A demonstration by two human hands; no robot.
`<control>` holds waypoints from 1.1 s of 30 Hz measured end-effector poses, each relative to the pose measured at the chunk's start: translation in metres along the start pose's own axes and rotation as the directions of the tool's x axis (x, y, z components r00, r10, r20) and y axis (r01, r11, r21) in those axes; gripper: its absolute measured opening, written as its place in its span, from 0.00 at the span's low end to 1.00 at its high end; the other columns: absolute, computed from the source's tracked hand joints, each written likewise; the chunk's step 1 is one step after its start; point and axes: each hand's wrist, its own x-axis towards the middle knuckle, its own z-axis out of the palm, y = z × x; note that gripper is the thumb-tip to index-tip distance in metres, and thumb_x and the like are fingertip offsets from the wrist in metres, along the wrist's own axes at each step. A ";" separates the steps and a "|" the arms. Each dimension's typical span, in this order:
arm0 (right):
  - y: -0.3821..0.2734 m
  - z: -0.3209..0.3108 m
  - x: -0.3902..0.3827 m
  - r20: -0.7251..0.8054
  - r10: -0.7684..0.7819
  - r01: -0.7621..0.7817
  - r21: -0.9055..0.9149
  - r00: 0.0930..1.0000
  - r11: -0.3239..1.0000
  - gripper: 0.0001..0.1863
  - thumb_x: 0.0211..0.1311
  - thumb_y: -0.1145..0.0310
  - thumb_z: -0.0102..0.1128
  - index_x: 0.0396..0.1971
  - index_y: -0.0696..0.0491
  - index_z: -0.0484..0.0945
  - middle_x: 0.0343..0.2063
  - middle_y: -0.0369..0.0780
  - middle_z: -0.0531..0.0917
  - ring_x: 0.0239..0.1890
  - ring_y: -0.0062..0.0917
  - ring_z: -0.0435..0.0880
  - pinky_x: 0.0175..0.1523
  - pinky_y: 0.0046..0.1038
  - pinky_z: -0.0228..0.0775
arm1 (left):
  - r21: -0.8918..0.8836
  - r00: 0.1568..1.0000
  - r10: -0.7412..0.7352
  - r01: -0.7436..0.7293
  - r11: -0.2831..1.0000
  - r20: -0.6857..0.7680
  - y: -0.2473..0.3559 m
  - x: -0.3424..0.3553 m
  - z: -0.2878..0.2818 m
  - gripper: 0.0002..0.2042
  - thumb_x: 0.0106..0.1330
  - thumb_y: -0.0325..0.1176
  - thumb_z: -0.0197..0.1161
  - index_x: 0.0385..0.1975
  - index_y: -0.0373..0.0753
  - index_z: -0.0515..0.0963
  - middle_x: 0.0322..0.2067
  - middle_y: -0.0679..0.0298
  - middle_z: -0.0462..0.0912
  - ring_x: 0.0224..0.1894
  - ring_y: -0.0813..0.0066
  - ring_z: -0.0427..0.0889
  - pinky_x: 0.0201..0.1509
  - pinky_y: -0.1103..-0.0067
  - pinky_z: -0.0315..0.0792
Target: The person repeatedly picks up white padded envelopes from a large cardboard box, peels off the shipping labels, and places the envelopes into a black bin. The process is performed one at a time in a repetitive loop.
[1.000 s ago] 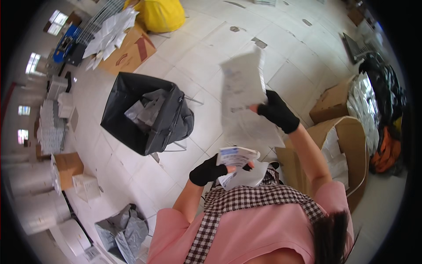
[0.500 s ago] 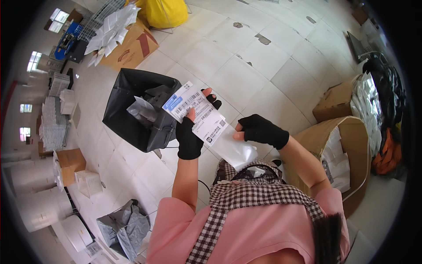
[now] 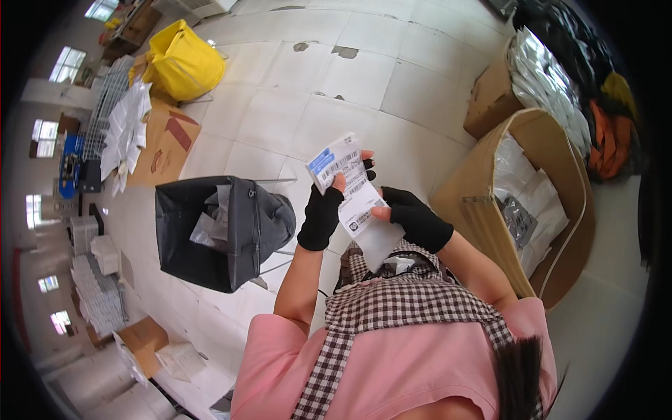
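Both gloved hands clasp one white mailer pouch [image 3: 360, 210] at chest height: the left hand [image 3: 323, 215] closes on its upper labelled end, the right hand [image 3: 414, 218] pinches its lower edge. Largest, one open cardboard box [image 3: 483, 203] of bagged goods stands on the right; one black bag [image 3: 210, 238] on a frame on the left; one yellow sack [image 3: 183, 64] far off. Two labels mark the pouch, the upper with a blue patch.

The left hand [image 3: 323, 215] and right hand [image 3: 414, 218] wear black fingerless gloves. The mailer bag [image 3: 357, 203] between them is white, its label white with a blue patch and black bars. The bin bag [image 3: 217, 234] is black, the sack [image 3: 180, 66] yellow, the cartons [image 3: 553, 210] brown, the shirt [image 3: 392, 364] pink, the apron [image 3: 392, 308] brown-and-white checked.
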 end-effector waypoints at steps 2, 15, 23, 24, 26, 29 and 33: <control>-0.004 0.000 -0.005 -0.009 -0.024 0.022 -0.125 1.000 0.992 0.19 0.50 0.64 0.63 0.40 0.60 0.76 0.34 0.38 0.80 0.37 0.20 0.76 0.46 0.23 0.66 | 0.080 0.999 -0.047 0.046 0.996 0.008 -0.002 0.006 0.009 0.27 0.64 0.46 0.50 0.56 0.31 0.60 0.52 0.53 0.70 0.51 0.66 0.72 0.52 0.73 0.69; -0.009 -0.048 -0.035 -0.440 -0.349 0.337 -0.109 0.827 0.935 0.17 0.53 0.66 0.60 0.41 0.60 0.76 0.34 0.38 0.81 0.33 0.18 0.77 0.40 0.21 0.69 | -0.166 0.949 -0.294 0.309 0.936 0.109 -0.014 0.027 -0.021 0.32 0.57 0.45 0.57 0.58 0.34 0.57 0.57 0.51 0.63 0.43 0.64 0.73 0.46 0.70 0.70; -0.001 -0.056 -0.031 -0.554 -0.475 0.432 -0.217 0.684 0.875 0.16 0.54 0.68 0.59 0.42 0.60 0.76 0.32 0.38 0.81 0.34 0.16 0.75 0.39 0.20 0.68 | -0.043 0.769 -0.606 0.625 0.779 0.203 -0.032 0.000 0.030 0.32 0.53 0.37 0.58 0.57 0.28 0.57 0.54 0.49 0.67 0.45 0.59 0.76 0.48 0.70 0.71; 0.000 -0.056 -0.032 -0.557 -0.475 0.431 -0.220 0.681 0.875 0.16 0.54 0.68 0.59 0.43 0.60 0.75 0.32 0.37 0.81 0.33 0.15 0.75 0.39 0.20 0.68 | 0.003 0.782 -0.599 0.608 0.794 0.172 -0.034 0.000 0.033 0.32 0.53 0.37 0.58 0.57 0.28 0.57 0.53 0.49 0.68 0.45 0.59 0.76 0.48 0.70 0.71; 0.006 -0.074 -0.033 -0.611 -0.557 0.453 -0.336 0.563 0.826 0.17 0.53 0.71 0.59 0.44 0.57 0.73 0.35 0.39 0.80 0.36 0.19 0.76 0.41 0.22 0.68 | 0.097 0.803 -0.584 0.576 0.812 0.122 -0.038 0.001 0.040 0.32 0.54 0.37 0.57 0.57 0.28 0.58 0.50 0.50 0.71 0.45 0.59 0.76 0.48 0.70 0.70; -0.010 -0.083 -0.051 -0.417 -0.874 0.342 -0.807 0.248 0.482 0.20 0.51 0.74 0.60 0.47 0.55 0.70 0.42 0.42 0.77 0.41 0.27 0.77 0.45 0.25 0.68 | 0.285 0.838 -0.498 0.432 0.855 0.222 -0.037 0.010 0.047 0.30 0.53 0.35 0.58 0.56 0.28 0.61 0.44 0.52 0.75 0.48 0.64 0.73 0.53 0.72 0.66; -0.022 -0.095 -0.075 0.095 -0.771 0.513 -0.796 0.630 0.322 0.22 0.51 0.76 0.58 0.49 0.54 0.70 0.42 0.44 0.77 0.44 0.31 0.77 0.46 0.25 0.67 | 0.555 0.778 -0.470 0.191 0.810 0.417 -0.027 0.026 0.060 0.25 0.54 0.27 0.56 0.55 0.31 0.65 0.50 0.54 0.72 0.53 0.65 0.70 0.58 0.73 0.59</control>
